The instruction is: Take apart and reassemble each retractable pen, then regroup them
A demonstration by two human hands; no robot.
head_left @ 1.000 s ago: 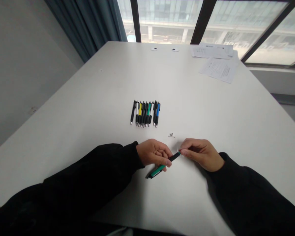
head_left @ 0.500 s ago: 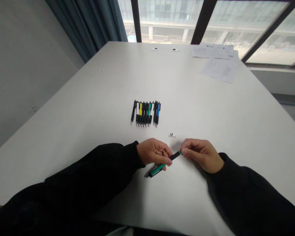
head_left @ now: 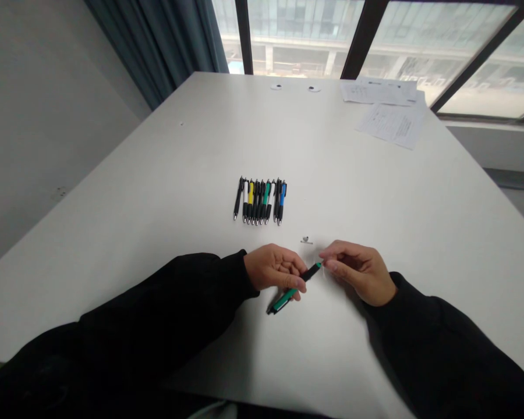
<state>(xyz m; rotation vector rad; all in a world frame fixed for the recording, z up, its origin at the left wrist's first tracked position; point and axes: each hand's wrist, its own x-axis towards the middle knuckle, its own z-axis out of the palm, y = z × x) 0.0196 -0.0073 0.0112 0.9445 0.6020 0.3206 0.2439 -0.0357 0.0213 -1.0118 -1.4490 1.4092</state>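
Note:
My left hand (head_left: 277, 269) is closed around a green ballpoint pen (head_left: 283, 299) with a black grip. The pen slants up to the right, and a bit of green shows at its tip end. Close to that end, my right hand (head_left: 360, 272) has thumb and forefinger pinched together. Whatever is between those fingertips is too small to make out. Just beyond the hands, a small silvery piece (head_left: 305, 238) and a thin rod-like bit lie on the table.
A row of several pens (head_left: 259, 202) in black, white, yellow, green and blue lies on the white table (head_left: 126, 209). Printed papers (head_left: 390, 119) rest at the far right corner. Two cable openings (head_left: 314, 89) sit near the back edge by the window.
My right fingertips have shifted slightly up and off the pen's tip end, and more of its green end shows. The pen has tilted a little steeper in my left hand.

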